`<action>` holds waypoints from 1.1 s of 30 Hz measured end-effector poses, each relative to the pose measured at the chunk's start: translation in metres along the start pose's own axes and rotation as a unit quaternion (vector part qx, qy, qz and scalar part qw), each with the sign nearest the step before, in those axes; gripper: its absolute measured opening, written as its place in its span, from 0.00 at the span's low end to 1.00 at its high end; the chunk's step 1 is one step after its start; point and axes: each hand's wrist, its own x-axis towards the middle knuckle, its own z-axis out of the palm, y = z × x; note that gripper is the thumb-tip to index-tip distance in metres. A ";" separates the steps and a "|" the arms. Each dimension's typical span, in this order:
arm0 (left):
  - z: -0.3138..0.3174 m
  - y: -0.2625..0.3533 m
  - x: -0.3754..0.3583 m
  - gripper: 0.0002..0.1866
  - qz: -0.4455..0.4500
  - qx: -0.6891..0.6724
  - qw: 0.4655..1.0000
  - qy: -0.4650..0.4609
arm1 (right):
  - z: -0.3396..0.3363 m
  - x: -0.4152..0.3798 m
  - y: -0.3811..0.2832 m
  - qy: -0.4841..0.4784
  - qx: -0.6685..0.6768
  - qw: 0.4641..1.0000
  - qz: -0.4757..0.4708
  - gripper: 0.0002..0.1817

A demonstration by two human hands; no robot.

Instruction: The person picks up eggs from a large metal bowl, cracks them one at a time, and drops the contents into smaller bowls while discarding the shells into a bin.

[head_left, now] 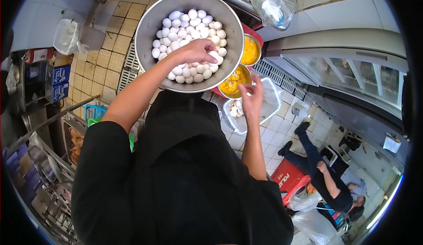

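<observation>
My left hand (198, 51) reaches into a large metal pot (145, 38) filled with many white eggs (183, 33). Its fingers curl around an egg (214, 56) near the pot's right side. Just beyond the pot's lower right rim, my right hand (252, 99) hangs with thumb and fingers apart, and I make out nothing held in it. Close to that hand is a metal bowl (232, 85) of cracked eggs with yellow yolks. Below it, cracked eggshells (236, 108) lie in a bin lined with clear plastic (272, 99).
A second bowl of yolk (250, 51) stands behind the first. A glass-fronted fridge (343, 71) lines the right side. Another person (328, 179) sits at the lower right by a red cooler (288, 176). Metal racks (48, 157) stand at left.
</observation>
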 end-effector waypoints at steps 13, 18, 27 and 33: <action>-0.073 -0.160 0.016 0.41 -0.078 0.455 0.887 -0.024 | 0.043 0.023 -0.004 -0.034 0.109 0.989 0.094 0.28; -0.055 -0.162 -0.001 0.34 -0.091 0.520 0.849 -0.005 | 0.026 0.004 0.018 -0.023 0.008 0.992 0.121 0.26; -0.065 -0.194 0.014 0.26 -0.125 0.496 0.859 0.020 | 0.044 0.018 -0.011 -0.013 -0.216 0.960 -0.175 0.27; -0.073 -0.132 -0.001 0.26 -0.125 0.239 0.958 0.099 | 0.035 0.006 0.008 0.027 -0.061 0.996 -0.061 0.25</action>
